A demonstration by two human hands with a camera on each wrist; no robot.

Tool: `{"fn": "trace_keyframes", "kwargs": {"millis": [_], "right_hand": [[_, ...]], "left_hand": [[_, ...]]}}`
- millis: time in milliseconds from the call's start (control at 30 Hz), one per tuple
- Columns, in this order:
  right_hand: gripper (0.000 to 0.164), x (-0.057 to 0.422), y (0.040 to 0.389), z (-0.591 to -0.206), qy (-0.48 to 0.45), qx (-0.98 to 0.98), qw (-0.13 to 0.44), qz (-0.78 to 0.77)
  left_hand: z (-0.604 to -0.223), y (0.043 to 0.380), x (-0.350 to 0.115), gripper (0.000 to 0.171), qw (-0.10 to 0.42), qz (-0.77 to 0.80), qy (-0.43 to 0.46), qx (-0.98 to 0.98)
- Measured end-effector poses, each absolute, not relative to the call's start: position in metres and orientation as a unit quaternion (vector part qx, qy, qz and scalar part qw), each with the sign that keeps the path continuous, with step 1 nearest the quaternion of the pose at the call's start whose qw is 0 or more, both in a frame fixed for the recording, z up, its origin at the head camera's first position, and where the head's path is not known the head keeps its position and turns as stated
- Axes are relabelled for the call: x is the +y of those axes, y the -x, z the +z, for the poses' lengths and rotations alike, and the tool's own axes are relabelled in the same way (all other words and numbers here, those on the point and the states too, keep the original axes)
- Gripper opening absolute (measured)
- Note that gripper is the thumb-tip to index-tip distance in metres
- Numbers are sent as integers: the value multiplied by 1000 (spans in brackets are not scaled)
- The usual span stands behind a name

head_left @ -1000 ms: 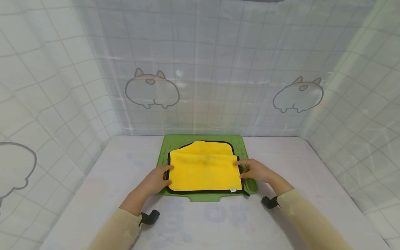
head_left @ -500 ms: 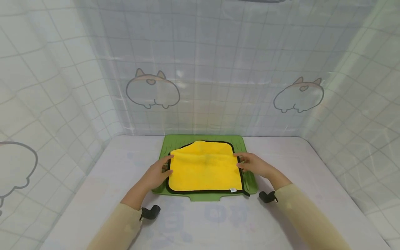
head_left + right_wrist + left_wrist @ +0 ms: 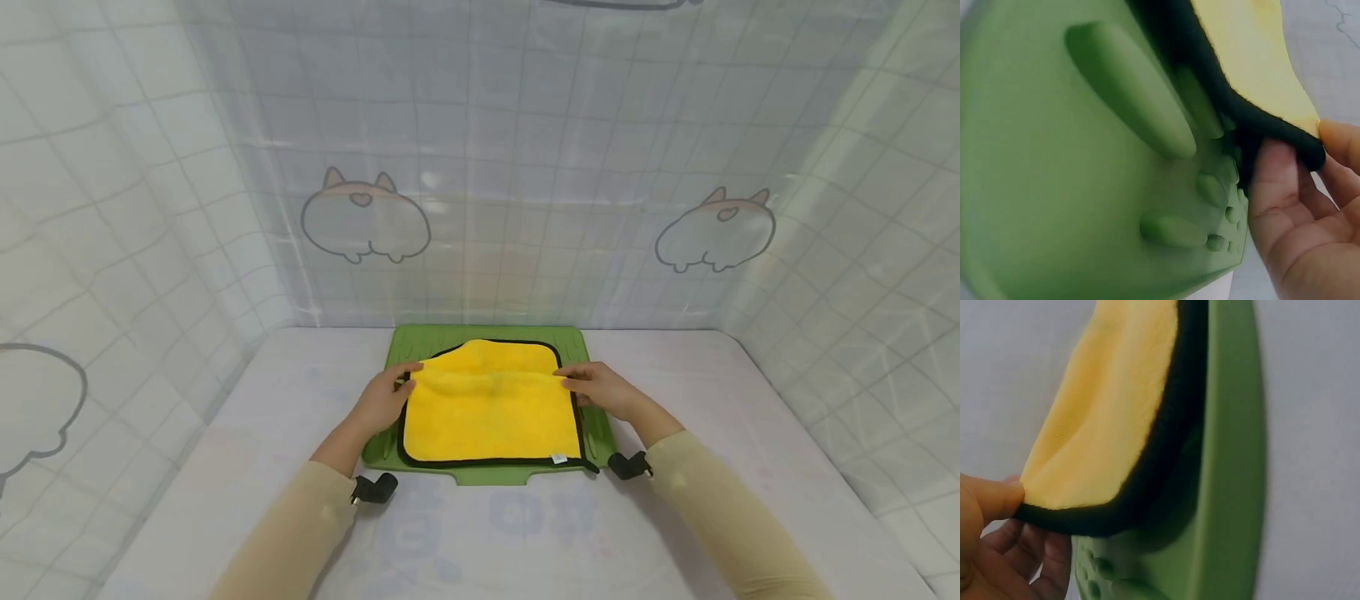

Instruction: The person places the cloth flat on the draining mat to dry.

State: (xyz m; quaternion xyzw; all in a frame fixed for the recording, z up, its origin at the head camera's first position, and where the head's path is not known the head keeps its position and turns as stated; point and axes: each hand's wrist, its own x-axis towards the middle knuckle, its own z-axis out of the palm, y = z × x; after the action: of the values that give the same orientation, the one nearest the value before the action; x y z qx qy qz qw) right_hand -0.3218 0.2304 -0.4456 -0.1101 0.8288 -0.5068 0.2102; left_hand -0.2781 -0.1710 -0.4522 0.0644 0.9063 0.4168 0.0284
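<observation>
A yellow cloth (image 3: pixel 491 421) with a black border is folded across itself, its fold running left to right near the back. Beneath it lies a green draining mat (image 3: pixel 491 476) with raised ribs. At the left end of the fold, my left hand (image 3: pixel 381 402) pinches the cloth's edge. In the left wrist view its thumb (image 3: pixel 999 499) presses on the yellow side, with fingers below the black border. My right hand (image 3: pixel 609 390) pinches the opposite end of the fold. In the right wrist view a finger (image 3: pixel 1275 172) reaches under the black border, above the mat's ribs.
A pale printed sheet covers the table (image 3: pixel 510 550). Gridded curtains (image 3: pixel 495 167) with cartoon animal outlines rise at the back and both sides. A small white tag (image 3: pixel 558 458) and a black loop (image 3: pixel 591 467) sit at the cloth's front right corner.
Both hands have slid away from me along the cloth's side edges, from its middle up to the fold. The cloth and mat have stayed nearly in place.
</observation>
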Motion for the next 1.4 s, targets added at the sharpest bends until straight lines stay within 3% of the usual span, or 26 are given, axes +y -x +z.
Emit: {"fn": "trace_keyframes", "kwargs": {"millis": [400, 567, 867, 1133, 1400], "right_hand": [[39, 239, 312, -440, 131, 860, 147, -470], [40, 247, 305, -437, 131, 858, 172, -466], [47, 248, 296, -431, 172, 847, 270, -425], [45, 247, 308, -429, 155, 846, 276, -428], [40, 240, 326, -435, 119, 845, 264, -450]], "left_hand": [[-449, 267, -178, 39, 27, 422, -73, 903], [-448, 257, -182, 38, 66, 423, -79, 900], [-450, 252, -183, 40, 126, 395, -81, 906], [-453, 267, -182, 45, 127, 443, -66, 885], [-456, 283, -184, 39, 128, 473, -53, 870]]}}
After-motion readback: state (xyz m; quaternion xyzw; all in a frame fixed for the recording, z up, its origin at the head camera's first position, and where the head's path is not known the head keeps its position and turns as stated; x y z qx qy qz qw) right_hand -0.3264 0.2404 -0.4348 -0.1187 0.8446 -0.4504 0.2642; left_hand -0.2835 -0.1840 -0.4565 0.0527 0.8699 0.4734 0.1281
